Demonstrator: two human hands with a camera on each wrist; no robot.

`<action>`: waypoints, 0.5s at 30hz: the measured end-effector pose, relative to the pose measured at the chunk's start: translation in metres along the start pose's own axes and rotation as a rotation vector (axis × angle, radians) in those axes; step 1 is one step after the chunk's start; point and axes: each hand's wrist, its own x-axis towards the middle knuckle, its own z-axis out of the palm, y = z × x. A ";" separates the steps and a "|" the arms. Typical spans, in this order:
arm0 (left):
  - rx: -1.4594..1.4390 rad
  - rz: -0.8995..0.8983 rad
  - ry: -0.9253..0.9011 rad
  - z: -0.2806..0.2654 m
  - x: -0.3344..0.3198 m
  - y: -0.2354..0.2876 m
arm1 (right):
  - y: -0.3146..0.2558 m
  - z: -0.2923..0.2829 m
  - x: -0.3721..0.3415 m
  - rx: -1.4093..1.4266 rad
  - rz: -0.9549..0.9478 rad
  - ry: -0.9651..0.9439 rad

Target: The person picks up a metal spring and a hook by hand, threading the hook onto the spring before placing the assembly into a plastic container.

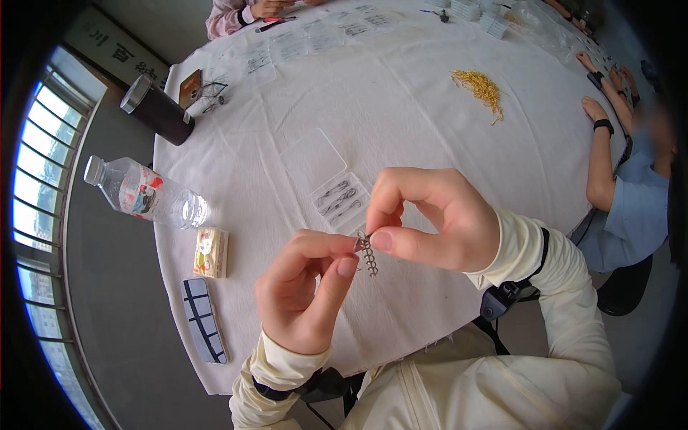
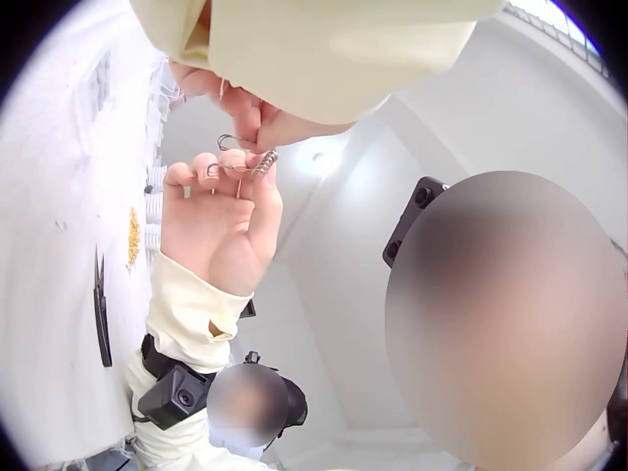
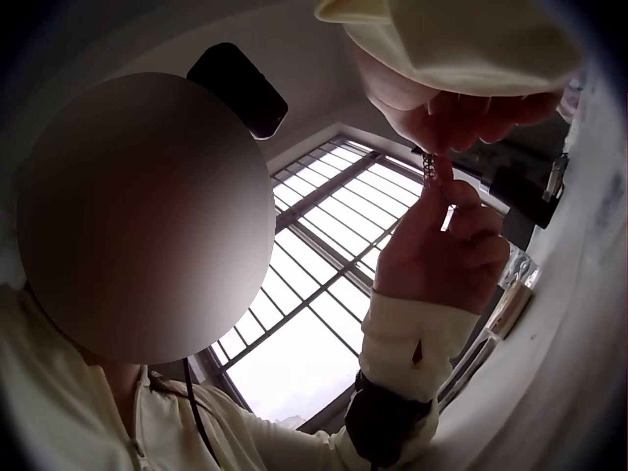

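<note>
In the head view, pinches a small metal spiral [image 1: 370,259] with left hand [image 1: 304,294] and right hand [image 1: 441,222], above white tablecloth [image 1: 251,172], near open clear case [image 1: 345,221]. In the left wrist view, grips the spiral with fingertips of 2 hands, scissors [image 2: 101,314] on cloth. In the right wrist view, holds it before barred window [image 3: 304,285].

Bottle [image 1: 147,193] left of compartment box [image 1: 334,203].

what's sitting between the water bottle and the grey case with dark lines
A small yellow-and-white pack, seemingly tissues, lies between the water bottle and the grey case, as the head view shows.
</note>
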 end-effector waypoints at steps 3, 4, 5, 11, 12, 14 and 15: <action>0.040 0.076 -0.040 -0.003 0.003 -0.005 | 0.000 -0.001 0.000 -0.017 -0.009 0.008; 0.054 0.091 -0.047 -0.002 0.004 -0.005 | -0.001 -0.002 0.000 -0.029 0.002 -0.012; 0.067 0.107 -0.054 -0.002 0.004 -0.006 | 0.000 -0.002 0.000 -0.029 0.002 -0.012; 0.089 0.050 -0.004 0.001 0.003 -0.008 | 0.002 -0.001 0.001 -0.095 -0.040 -0.030; 0.089 0.050 -0.004 0.002 0.003 -0.008 | 0.001 -0.003 0.001 -0.115 -0.029 -0.045; 0.048 0.025 0.018 0.003 0.003 -0.008 | 0.001 -0.004 0.002 -0.136 -0.018 -0.059; 0.048 0.025 0.017 0.003 0.003 -0.008 | 0.003 -0.004 0.002 -0.170 -0.062 -0.052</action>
